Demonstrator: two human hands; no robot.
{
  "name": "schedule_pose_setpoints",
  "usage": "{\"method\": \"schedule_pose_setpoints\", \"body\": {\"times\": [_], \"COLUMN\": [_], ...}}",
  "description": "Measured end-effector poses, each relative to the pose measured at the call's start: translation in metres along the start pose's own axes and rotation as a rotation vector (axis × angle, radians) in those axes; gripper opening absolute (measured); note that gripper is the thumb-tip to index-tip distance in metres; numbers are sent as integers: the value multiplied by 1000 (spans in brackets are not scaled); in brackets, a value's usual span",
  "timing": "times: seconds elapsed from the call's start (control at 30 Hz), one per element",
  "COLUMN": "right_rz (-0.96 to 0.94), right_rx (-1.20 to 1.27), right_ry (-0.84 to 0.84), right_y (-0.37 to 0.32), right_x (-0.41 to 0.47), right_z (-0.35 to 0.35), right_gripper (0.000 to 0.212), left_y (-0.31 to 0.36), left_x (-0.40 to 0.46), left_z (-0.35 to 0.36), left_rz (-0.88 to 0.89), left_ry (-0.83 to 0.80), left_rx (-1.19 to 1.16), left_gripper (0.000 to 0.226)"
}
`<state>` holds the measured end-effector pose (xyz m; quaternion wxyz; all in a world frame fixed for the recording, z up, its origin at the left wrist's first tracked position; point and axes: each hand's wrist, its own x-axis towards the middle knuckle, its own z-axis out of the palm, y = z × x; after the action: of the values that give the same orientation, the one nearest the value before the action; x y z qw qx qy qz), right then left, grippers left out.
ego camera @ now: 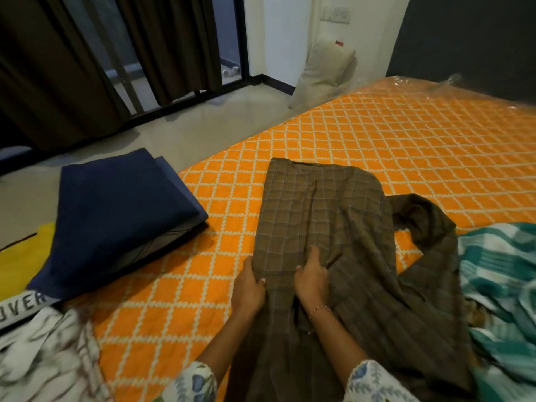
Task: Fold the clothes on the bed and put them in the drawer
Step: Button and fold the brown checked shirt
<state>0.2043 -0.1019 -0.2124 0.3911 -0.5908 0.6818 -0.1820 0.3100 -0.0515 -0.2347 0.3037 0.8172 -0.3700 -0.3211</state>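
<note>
A brown checked garment (327, 210) lies spread on the orange patterned bed (377, 134), one sleeve trailing off to the right. My left hand (248, 288) grips its left edge, thumb on top of the cloth. My right hand (311, 278) pinches a fold of the same garment just to the right, fingers curled into the fabric. A folded navy garment (116, 204) sits on a stack at the bed's left edge. A teal and white garment (504, 280) lies crumpled at the right. No drawer is in view.
A white patterned cloth (43, 358) and a grey band with lettering (20, 309) lie at the lower left, with something yellow (26, 256) beyond. A pillow (324, 71) leans on the wall by brown curtains (58, 68). Plastic wrap covers the bed's far corner.
</note>
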Motion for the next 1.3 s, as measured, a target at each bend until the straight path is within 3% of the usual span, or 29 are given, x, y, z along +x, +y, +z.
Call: {"method": "schedule_pose_setpoints", "body": {"times": [0.07,0.13,0.2,0.27,0.33,0.4,0.47,0.53,0.57,0.6,0.67,0.73,0.8,0.87,1.0,1.1,1.17,1.23,1.3], "right_rz": [-162,-406,-563,-583,-551,-501,-499,-532,-567,-534,-328,-134,-17,46,206,111,9,-135,-270], "right_rx": [-140,-326,-461,-587,-707,-801,-843,-817,-794,-765,-686,-665,-712,-712,-436,-315,-162,-32,19], "right_ry": [90,190,172,23,-12,-34,-52,31,132,186,286,365,307,272,134,192,145,13,-209], "right_y": [4,17,33,56,82,89,87,82,84,88,99,107,111,110,97,81,67,57,53], "right_x": [-10,-21,-38,-55,-58,-58,-63,-74,-77,-78,-80,-78,-75,-71,-66,-69,-81,-88,-90], "right_z": [-3,3,11,13,11,5,-2,-19,-27,-36,-64,-90,-110,-122,-141,-146,-139,-127,-114], "right_gripper": [54,54,39,47,62,66,63,46,40,48,72,75,63,57,53,29,30,33,33], "left_y": [8,11,3,-18,-41,-50,-58,-47,-42,-35,-24,-16,-5,7,40,86,109,123,130], "left_x": [-17,-39,-61,-82,-103,-118,-117,-123,-126,-131,-139,-141,-140,-138,-135,-133,-124,-103,-84], "left_z": [3,9,13,15,24,29,34,32,30,27,27,30,36,44,49,57,62,61,50], "left_rz": [-14,104,187,145,172,199,168,184,194,199,266,363,422,425,217,-20,-155,-270,-321], "left_ry": [108,214,202,135,66,-14,-6,25,26,32,107,130,33,-41,-196,-438,-460,-406,-391], "left_rx": [202,407,413,370,410,586,691,722,689,658,572,539,459,231,-259,-532,-585,-557,-469], "left_gripper": [61,60,50,48,50,65,67,58,55,54,50,42,37,31,27,24,32,45,33]}}
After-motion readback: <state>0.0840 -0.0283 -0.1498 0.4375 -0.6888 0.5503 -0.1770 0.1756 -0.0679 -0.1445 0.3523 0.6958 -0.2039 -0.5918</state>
